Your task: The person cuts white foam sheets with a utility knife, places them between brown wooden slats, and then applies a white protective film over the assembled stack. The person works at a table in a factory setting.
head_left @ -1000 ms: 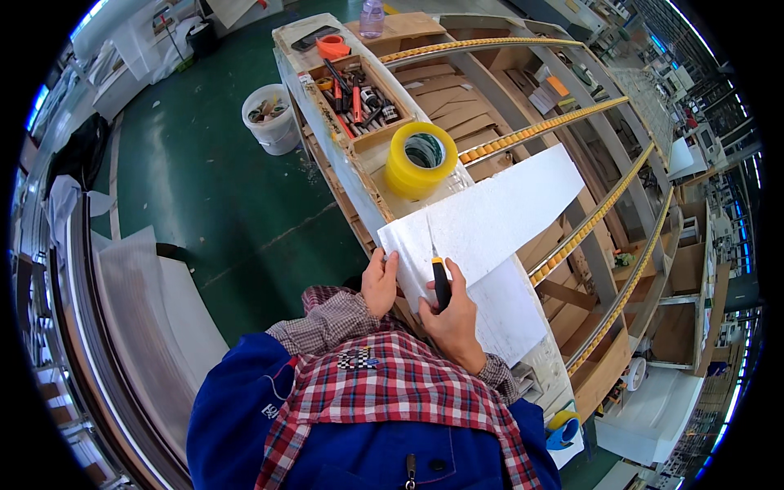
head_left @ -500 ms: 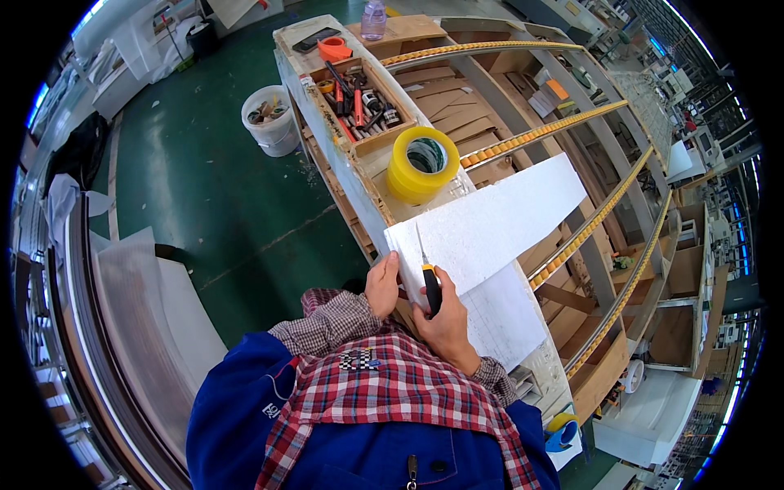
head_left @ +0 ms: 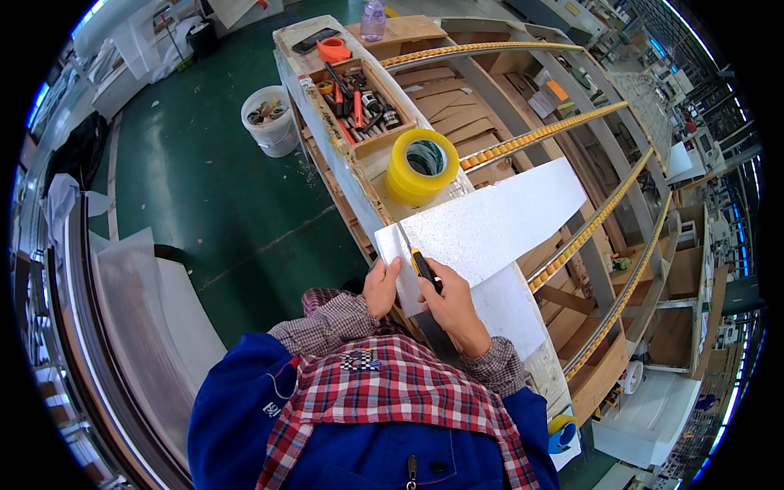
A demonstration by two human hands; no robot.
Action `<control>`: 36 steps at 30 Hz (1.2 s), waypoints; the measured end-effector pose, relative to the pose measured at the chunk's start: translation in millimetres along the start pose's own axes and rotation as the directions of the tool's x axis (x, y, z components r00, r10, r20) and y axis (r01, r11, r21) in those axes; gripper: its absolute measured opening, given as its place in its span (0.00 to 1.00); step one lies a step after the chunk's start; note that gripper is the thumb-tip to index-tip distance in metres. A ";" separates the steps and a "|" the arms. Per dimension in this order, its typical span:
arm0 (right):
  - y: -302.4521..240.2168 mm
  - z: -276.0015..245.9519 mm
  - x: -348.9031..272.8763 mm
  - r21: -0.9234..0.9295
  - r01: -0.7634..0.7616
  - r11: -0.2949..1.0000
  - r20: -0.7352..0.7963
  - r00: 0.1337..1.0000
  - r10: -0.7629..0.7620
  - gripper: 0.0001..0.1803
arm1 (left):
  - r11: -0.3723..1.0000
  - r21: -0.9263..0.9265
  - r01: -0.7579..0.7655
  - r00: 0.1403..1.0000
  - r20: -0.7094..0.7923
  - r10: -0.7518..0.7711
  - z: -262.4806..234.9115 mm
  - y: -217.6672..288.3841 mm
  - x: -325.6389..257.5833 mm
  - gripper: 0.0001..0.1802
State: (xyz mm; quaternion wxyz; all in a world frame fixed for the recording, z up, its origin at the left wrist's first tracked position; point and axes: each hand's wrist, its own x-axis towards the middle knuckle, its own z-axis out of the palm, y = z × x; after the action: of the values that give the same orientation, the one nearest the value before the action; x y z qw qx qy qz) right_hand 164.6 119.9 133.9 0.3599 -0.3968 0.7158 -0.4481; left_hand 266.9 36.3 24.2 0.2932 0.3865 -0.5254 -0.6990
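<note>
A long white foam board (head_left: 490,216) lies across the bench, its near end toward me. My right hand (head_left: 451,300) is closed around a black and yellow utility knife (head_left: 422,266). The knife's thin blade points away from me over the board's near left corner; whether it touches the surface I cannot tell. At that near end my left hand (head_left: 381,287) grips the foam board's edge, thumb on top and the other fingers largely hidden. Beneath the board lies another white sheet (head_left: 508,314). Yellow tape rolls (head_left: 421,166) are stacked just beyond the board.
A wooden tray (head_left: 363,102) of markers and tools sits farther along the bench, by an orange tape dispenser (head_left: 333,50) and a phone (head_left: 315,39). Yellow roller strips (head_left: 596,219) cross the open frame at right. A white bucket (head_left: 271,122) stands on the green floor.
The foam board's near end has shifted slightly left. My right hand has turned the knife, so it leans more to the left, with its handle farther from the board's near edge.
</note>
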 end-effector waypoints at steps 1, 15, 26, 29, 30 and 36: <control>1.0 2.1 2.3 0.000 0.002 1.000 -0.001 1.000 -0.002 0.20 | 1.000 -0.016 -0.008 1.000 -0.011 0.008 0.9 1.2 -0.2 0.20; -4.0 6.0 6.1 -0.160 0.000 0.987 0.039 0.999 0.006 0.18 | 0.996 0.079 -0.052 0.993 -0.101 0.059 5.7 13.5 -7.5 0.19; -4.7 -17.0 -70.2 -0.311 -0.011 0.950 0.063 0.997 0.032 0.20 | 0.986 0.099 -0.135 0.981 -0.125 0.147 8.9 1.6 -6.1 0.19; -0.4 -27.3 -90.9 -0.318 -0.022 0.948 0.079 0.996 0.050 0.20 | 0.990 0.041 -0.138 0.983 -0.117 0.142 9.9 1.0 -6.5 0.20; 0.0 -31.4 -96.6 -0.327 -0.031 0.944 0.090 0.994 0.064 0.21 | 0.990 0.011 -0.144 0.984 -0.108 0.144 10.7 0.9 -6.9 0.20; -2.8 -55.7 -119.7 -0.327 -0.033 0.945 0.174 0.980 0.094 0.21 | 0.988 -0.100 -0.120 0.991 -0.074 0.113 7.5 -9.1 -5.6 0.21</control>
State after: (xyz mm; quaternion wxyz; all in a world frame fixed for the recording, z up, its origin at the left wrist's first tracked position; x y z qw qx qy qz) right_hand 167.7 245.6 174.5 0.3701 -0.4672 0.7547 -0.2741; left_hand 263.5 47.1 17.9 0.3713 0.3628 -0.4996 -0.6935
